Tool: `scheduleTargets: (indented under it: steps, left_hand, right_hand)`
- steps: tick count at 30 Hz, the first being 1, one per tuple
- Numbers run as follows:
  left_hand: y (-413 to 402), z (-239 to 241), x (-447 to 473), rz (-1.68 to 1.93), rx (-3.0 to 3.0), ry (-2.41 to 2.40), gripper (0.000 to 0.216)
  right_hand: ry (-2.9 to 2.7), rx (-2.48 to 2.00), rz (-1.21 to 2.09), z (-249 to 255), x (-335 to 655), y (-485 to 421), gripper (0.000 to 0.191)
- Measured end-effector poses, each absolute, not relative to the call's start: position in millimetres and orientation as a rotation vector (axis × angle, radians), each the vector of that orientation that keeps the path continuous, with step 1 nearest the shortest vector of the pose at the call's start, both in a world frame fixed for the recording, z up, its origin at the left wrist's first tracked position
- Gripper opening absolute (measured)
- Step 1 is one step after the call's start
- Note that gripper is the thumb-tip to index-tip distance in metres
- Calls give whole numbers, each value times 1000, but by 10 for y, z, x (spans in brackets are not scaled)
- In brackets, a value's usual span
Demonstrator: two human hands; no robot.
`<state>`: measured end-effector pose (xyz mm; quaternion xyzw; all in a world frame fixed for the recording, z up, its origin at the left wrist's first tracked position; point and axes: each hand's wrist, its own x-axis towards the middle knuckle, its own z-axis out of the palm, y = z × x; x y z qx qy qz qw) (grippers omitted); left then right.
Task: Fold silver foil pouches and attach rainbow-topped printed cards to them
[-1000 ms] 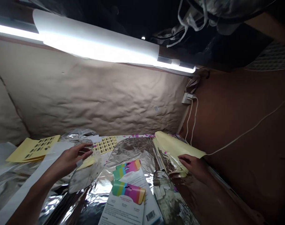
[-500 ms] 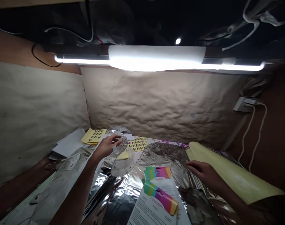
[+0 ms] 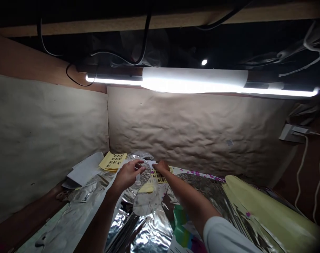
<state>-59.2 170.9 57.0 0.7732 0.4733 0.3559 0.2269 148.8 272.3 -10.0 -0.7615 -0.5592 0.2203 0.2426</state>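
Note:
My left hand [image 3: 130,173] hovers over the crinkled clear film at the back of the table, thumb and fingers apart. A small pale piece [image 3: 138,177] shows by its thumb, too small to name. My right hand [image 3: 162,166] reaches across to the yellow sheet of printed labels [image 3: 161,178], its fingers curled down at the top edge beside a small white paper [image 3: 151,163]. What those fingertips pinch, if anything, is hidden. Below my right forearm lie printed cards with rainbow-coloured bands [image 3: 182,235], partly covered by the arm.
More yellow label sheets [image 3: 112,161] and white papers [image 3: 86,168] lie at the back left. Shiny silver film [image 3: 152,235] covers the table's front. A large yellow sheet [image 3: 270,207] curls along the right. A lit tube lamp [image 3: 194,80] hangs above; white cables [image 3: 298,172] run down the right wall.
My right hand has moved left and away from me, from above the silver film to the yellow label sheet. My left hand stays over the clear film. The view has shifted slightly.

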Motion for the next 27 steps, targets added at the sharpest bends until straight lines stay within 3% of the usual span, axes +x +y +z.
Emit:
scheduleTargets:
  steps: [6,13,21,27]
  left_hand:
    - [1734,574,-622,987,2135,1321,40]
    - [1695,595,-610,962,2166,1342,41]
    - [1583,625,-464,878,2192,1239,46]
    - [1367,734,-267,710,2093,986,59]
  right_hand:
    - [-1519,-2185,516,-194,1426,2878,31]
    - [-1531,-2009,308,13,1745,2671,28]
    - [-1288,-1498,111,780,2633,1844,17]
    - [-927,-1093,2,1590,3631,396,33]
